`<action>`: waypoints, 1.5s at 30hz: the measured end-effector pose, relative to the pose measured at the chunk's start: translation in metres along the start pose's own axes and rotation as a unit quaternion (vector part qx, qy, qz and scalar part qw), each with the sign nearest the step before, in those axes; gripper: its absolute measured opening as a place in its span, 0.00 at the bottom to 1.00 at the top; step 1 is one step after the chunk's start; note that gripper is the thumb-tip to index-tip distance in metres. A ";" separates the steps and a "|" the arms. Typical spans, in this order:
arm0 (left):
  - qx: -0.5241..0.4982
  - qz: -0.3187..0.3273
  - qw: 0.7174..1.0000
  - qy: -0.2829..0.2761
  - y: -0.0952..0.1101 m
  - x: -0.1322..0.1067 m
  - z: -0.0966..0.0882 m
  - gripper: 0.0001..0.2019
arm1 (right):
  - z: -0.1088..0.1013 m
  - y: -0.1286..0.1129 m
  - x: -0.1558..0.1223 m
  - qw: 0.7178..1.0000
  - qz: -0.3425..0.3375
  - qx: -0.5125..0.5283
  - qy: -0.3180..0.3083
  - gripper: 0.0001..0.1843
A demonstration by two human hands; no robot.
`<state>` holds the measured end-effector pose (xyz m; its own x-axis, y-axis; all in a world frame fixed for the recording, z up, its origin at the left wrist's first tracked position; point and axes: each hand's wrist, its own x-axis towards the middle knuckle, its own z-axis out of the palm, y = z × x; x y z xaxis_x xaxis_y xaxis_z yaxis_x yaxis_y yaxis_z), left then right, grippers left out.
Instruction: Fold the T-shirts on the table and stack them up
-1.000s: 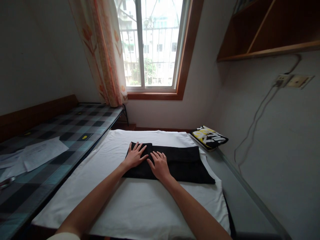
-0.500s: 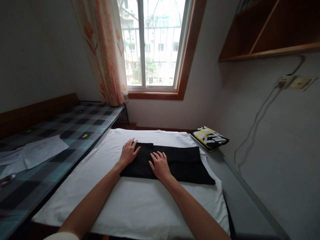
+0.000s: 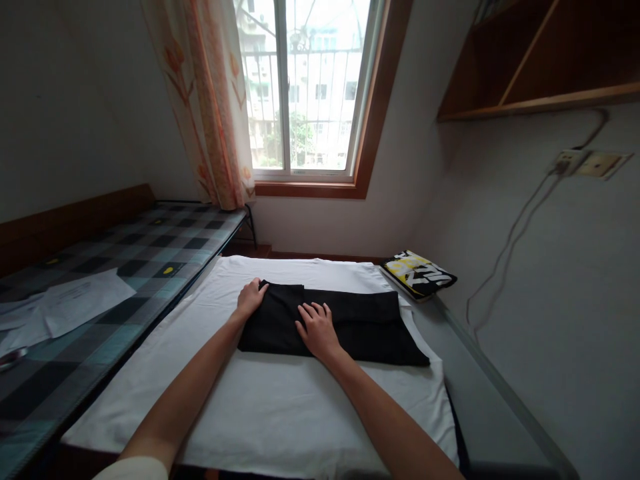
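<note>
A folded black garment (image 3: 365, 327), perhaps trousers, lies flat across the white cloth (image 3: 260, 413). At the garment's far left corner, my left hand (image 3: 251, 298) is closed around the edge, thumb on top and fingers curled down at the side. My right hand (image 3: 318, 328) rests flat on the middle of the garment with its fingers spread. The fold edge of the left part runs just beyond my right fingertips.
To the left is a checked mattress (image 3: 200, 233) with white papers (image 3: 85, 303) on it. A black, yellow and white folded item (image 3: 419, 275) sits at the back right. Cables (image 3: 510, 240) hang from the wall socket (image 3: 570, 162) on the right.
My left hand has shifted slightly left, from lying spread on the garment to gripping its left edge. The right hand stays in place on the garment.
</note>
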<state>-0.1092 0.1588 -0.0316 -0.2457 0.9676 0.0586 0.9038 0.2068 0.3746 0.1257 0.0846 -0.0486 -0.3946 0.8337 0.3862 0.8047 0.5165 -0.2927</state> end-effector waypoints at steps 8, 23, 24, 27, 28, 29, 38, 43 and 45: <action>0.056 0.196 0.970 0.134 0.039 -0.038 0.006 0.18 | -0.002 -0.001 0.004 1.000 0.009 0.015 0.019 0.21; 0.076 0.461 0.883 -0.032 0.063 -0.067 0.039 0.26 | -0.045 0.117 -0.014 0.979 0.118 -0.166 -0.006 0.27; 0.075 0.460 0.884 -0.025 0.064 -0.068 0.038 0.26 | -0.054 0.129 -0.016 0.975 0.128 -0.183 -0.003 0.26; 0.067 0.431 0.900 0.024 0.068 -0.075 0.033 0.24 | -0.081 0.169 -0.021 0.958 0.176 -0.228 -0.005 0.24; 0.066 0.412 0.908 0.043 0.069 -0.078 0.031 0.23 | -0.089 0.180 -0.021 0.951 0.200 -0.236 -0.012 0.25; 0.067 0.394 0.915 0.056 0.071 -0.081 0.029 0.22 | -0.096 0.191 -0.021 0.945 0.226 -0.236 -0.024 0.26; 0.097 0.333 0.938 0.012 0.081 -0.089 0.023 0.13 | -0.118 0.220 -0.005 0.958 0.286 -0.015 -0.001 0.14; 0.076 0.330 0.941 0.017 0.079 -0.087 0.025 0.10 | -0.121 0.216 -0.008 0.900 0.373 0.223 0.042 0.16; 0.068 0.332 0.941 0.022 0.078 -0.087 0.025 0.10 | -0.123 0.215 -0.013 0.876 0.399 0.271 -0.024 0.19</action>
<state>-0.0084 0.0942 -0.0311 0.3772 0.8838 0.2769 0.8988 -0.4214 0.1204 0.3585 0.1605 -0.0085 0.1684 0.9719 -0.1647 0.5095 -0.2289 -0.8295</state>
